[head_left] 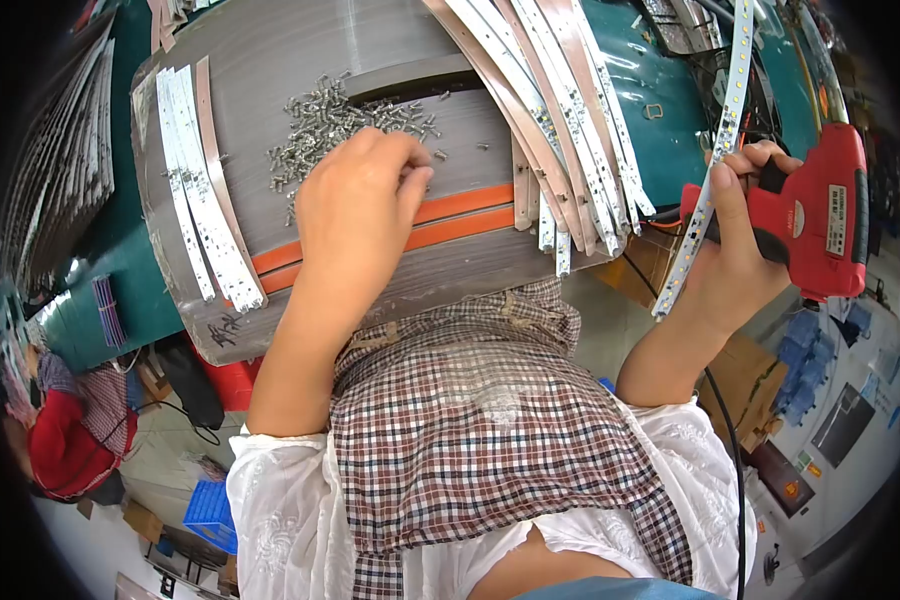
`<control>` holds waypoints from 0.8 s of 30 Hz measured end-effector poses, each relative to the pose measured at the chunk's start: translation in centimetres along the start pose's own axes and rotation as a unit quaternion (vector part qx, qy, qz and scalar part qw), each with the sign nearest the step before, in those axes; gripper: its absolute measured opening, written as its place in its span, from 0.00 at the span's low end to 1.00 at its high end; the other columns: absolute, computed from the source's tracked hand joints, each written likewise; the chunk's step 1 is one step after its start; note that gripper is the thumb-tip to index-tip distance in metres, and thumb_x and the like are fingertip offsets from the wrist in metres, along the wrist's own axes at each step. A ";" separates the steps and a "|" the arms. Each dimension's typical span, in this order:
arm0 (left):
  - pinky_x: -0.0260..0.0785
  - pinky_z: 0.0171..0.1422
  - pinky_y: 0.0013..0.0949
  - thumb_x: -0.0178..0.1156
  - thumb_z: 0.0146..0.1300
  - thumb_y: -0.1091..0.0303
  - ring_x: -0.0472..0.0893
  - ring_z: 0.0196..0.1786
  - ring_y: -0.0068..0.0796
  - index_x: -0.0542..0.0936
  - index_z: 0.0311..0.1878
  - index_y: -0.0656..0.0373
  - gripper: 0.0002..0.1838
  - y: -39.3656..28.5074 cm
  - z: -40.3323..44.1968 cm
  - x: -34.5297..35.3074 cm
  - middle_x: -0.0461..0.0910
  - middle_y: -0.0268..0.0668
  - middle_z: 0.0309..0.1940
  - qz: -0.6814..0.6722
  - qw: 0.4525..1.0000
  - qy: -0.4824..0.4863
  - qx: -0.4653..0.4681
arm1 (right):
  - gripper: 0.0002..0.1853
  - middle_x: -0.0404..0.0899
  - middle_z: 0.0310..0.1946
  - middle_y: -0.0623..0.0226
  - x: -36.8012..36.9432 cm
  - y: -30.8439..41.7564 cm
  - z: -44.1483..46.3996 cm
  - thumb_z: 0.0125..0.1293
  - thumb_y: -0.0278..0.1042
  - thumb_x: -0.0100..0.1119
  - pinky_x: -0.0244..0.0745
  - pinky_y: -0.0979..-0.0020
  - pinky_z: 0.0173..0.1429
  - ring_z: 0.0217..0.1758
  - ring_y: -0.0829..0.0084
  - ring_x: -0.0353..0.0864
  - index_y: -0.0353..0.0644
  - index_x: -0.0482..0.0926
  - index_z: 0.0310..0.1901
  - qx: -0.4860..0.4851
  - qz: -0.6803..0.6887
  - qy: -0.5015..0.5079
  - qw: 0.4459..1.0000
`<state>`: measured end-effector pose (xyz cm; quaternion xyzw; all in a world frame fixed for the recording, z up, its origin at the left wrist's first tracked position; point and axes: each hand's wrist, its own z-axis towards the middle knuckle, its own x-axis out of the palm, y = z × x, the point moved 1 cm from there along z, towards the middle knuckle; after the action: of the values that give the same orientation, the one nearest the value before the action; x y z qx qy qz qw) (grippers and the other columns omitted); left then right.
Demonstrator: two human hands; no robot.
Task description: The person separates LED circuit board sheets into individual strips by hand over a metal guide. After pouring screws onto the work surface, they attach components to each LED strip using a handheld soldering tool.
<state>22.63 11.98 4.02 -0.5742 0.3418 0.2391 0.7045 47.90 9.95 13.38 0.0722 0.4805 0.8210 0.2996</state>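
Observation:
My left hand (358,195) is over the near edge of a pile of small metal fasteners (320,125), its fingers curled toward the thumb; anything between the fingertips is hidden. My right hand (735,245) grips a red pistol-shaped power tool (828,215) with a white label. Its thumb also presses on a long white LED strip (712,175) that stands nearly upright beside the tool. Under my left forearm, two orange bands (460,215) cross the grey work board (410,250).
Several LED strips (595,125) lie stacked on the board's right side, with copper-coloured undersides. More strips (195,190) lie at its left. A green table (135,300) is underneath. Black cable (727,430) hangs by my right arm. A blue crate (210,515) stands on the floor.

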 end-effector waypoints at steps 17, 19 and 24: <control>0.74 0.42 0.37 0.72 0.54 0.65 0.80 0.40 0.35 0.86 0.35 0.53 0.07 -1.3 2.7 4.9 0.79 0.31 0.31 0.044 0.993 -0.035 0.104 | 0.20 0.78 0.42 0.62 -1.4 2.5 -3.7 0.55 0.08 0.65 0.78 0.72 0.49 0.40 0.75 0.80 0.30 0.75 0.50 0.064 -0.114 0.023 0.991; 0.74 0.42 0.38 0.72 0.54 0.65 0.79 0.39 0.35 0.85 0.35 0.54 0.07 -1.6 2.7 5.2 0.78 0.32 0.31 0.055 0.992 -0.037 0.108 | 0.21 0.77 0.43 0.61 -1.5 2.5 -4.2 0.55 0.08 0.64 0.78 0.72 0.50 0.43 0.75 0.80 0.31 0.74 0.51 0.072 -0.118 0.049 0.989; 0.76 0.38 0.33 0.70 0.54 0.71 0.82 0.33 0.29 0.82 0.35 0.58 0.07 -1.6 2.6 5.5 0.81 0.33 0.30 0.034 0.995 -0.050 0.084 | 0.22 0.76 0.46 0.63 -1.0 2.3 -5.2 0.56 0.09 0.64 0.78 0.71 0.51 0.43 0.75 0.80 0.33 0.73 0.52 0.155 -0.076 0.081 0.982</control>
<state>27.85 13.82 1.17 -0.4882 0.3440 0.2616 0.7582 45.66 4.73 12.72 0.0139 0.6285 0.7148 0.3062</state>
